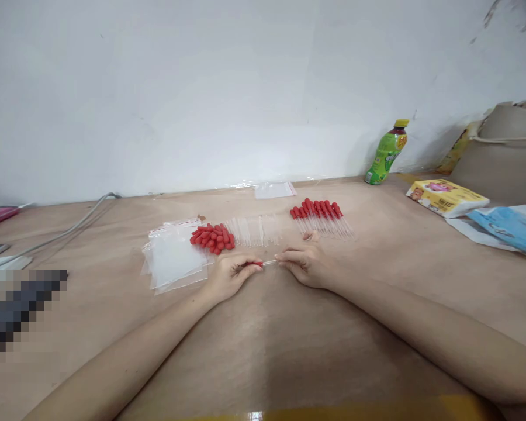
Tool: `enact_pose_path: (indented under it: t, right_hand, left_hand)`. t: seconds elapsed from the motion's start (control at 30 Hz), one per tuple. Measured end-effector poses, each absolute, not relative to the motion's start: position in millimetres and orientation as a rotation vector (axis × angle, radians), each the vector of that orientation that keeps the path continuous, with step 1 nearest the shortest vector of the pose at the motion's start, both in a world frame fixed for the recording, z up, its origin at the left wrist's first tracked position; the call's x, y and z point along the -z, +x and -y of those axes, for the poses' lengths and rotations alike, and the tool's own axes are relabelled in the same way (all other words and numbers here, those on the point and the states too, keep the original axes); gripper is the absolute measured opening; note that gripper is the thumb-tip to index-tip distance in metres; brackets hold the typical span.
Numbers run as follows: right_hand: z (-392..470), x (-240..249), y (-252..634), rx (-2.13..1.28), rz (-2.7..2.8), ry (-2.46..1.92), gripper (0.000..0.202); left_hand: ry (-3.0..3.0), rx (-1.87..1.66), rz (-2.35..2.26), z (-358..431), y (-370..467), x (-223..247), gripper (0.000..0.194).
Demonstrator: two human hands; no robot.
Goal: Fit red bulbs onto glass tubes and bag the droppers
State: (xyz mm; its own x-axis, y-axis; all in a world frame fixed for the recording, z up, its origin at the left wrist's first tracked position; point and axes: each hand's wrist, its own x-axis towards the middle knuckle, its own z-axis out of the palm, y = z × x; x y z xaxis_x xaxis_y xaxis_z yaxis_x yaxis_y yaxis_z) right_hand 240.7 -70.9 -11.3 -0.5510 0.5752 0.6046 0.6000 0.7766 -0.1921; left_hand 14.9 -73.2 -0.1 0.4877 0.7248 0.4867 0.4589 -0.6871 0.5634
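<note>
Left hand: thumb and fingers pinch a red cap.
Right hand: thumb and fingertips pinch a slim clear tube.
Cap and tube: end to end between the hands, in front of the loose tubes; seating depth cannot be told.
Cap handling: looks rubbery; probably light, soft, grippy. Hold around the body, near its mouth.
Tube handling: probably light, stiff, slick; fragile if glass. Hold close to the cap, push straight, avoid sideways bending.
Red pile: loose caps, beside the loose tubes.
</note>
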Motion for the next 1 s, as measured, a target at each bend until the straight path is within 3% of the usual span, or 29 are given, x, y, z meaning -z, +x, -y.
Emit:
enact_pose_path:
  t: [0.43, 0.6, 1.0]
  right_hand:
    - [72.2, 8.0, 237.5, 0.21, 2.353, -0.889, 0.024]
    - [68.8, 8.5, 235.9, 0.256, 2.339, -0.905, 0.029]
    - [63.4, 12.5, 244.7, 0.178, 2.333, -0.693, 0.02]
  left_hand:
    - [2.596, -0.918, -1.013, 70.9, 21.5, 2.5, 0.017]
    - [2.594, -1.036, -0.988, 67.7, 21.9, 1.7, 0.018]
    - [2.682, -1.127, -0.951, 65.7, 19.9, 4.6, 0.02]
